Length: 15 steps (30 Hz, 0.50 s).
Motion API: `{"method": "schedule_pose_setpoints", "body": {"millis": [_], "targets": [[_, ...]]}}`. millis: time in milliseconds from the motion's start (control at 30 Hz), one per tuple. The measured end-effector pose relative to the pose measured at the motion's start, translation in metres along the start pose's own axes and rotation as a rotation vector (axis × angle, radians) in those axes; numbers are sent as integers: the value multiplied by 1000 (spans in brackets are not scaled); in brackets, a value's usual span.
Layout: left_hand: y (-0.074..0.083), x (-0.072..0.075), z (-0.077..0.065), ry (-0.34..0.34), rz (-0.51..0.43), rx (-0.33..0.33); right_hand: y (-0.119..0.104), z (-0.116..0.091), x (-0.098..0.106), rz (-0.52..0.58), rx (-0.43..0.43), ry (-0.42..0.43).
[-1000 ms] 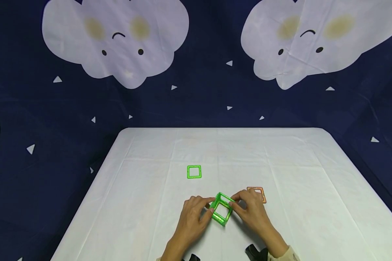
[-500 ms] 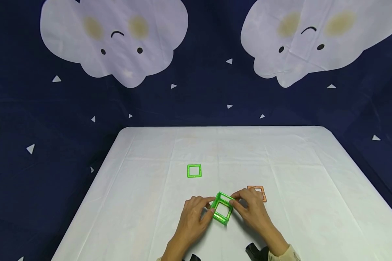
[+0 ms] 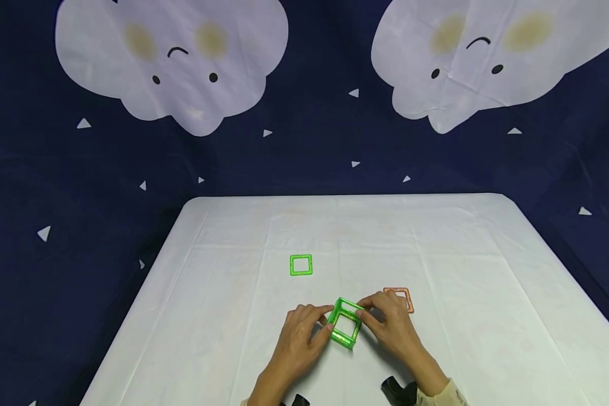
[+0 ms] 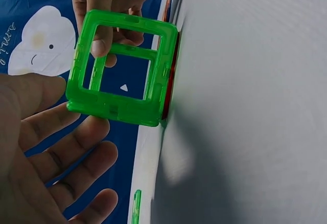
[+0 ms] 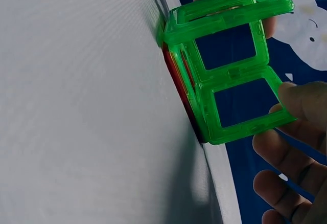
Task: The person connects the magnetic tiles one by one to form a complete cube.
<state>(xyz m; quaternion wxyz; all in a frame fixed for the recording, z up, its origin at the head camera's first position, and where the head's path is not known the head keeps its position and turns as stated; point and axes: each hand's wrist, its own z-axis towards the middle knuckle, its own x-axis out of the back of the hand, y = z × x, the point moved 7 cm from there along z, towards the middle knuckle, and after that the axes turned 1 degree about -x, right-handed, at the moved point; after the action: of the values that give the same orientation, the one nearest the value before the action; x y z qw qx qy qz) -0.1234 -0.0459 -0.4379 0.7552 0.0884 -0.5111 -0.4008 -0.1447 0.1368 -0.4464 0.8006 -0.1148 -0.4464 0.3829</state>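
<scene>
Two hands, one pinch apiece, and both are on the same hollow box of translucent green plastic square frames [image 3: 342, 340]! It sits right between the fingertips, just over the white-covered bench [image 3: 233, 293]. Left hand [image 3: 298, 336]: thumb and forefinger nip one side, remaining fingers loosely spread below, as the left wrist view shows. Right hand [image 3: 389, 325]: thumb and forefinger pinch a frame corner opposite, the other fingers curving beneath. From overhead, both sets of fingertips cover bits of the box's edges, so its exact joints are hard to read.

Now look low, on the bench side between the fingers: a red translucent strip [image 4: 171, 78], seen edge-on in both wrist views, its full shape hidden. Does it touch the bench? Can't tell.

Behind the right knuckles, an orange plastic square frame [image 3: 410, 301], partly blocked by those fingers; whether they brush it, I can't say. Farther out, beyond the left fingertips, a loose green plastic square frame [image 3: 301, 273] lies flat, fully visible overhead. Back behind the fingers, black wrist gear [image 3: 398, 392] and a cream sleeve [image 3: 443, 396] get cut off at the bottom.
</scene>
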Motion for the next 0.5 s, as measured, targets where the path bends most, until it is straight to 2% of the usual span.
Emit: {"method": "schedule_pose_setpoints", "body": {"millis": [200,400,500], "targets": [[2,-3,-2,-55,-47,0,2,2,-1,20,5,-28],[1,-4,-2,-111,-43,7,5,5,-2,51,11,-54],[0,-4,-1,-145,-50,-13,6,6,-3,57,4,-71]]}}
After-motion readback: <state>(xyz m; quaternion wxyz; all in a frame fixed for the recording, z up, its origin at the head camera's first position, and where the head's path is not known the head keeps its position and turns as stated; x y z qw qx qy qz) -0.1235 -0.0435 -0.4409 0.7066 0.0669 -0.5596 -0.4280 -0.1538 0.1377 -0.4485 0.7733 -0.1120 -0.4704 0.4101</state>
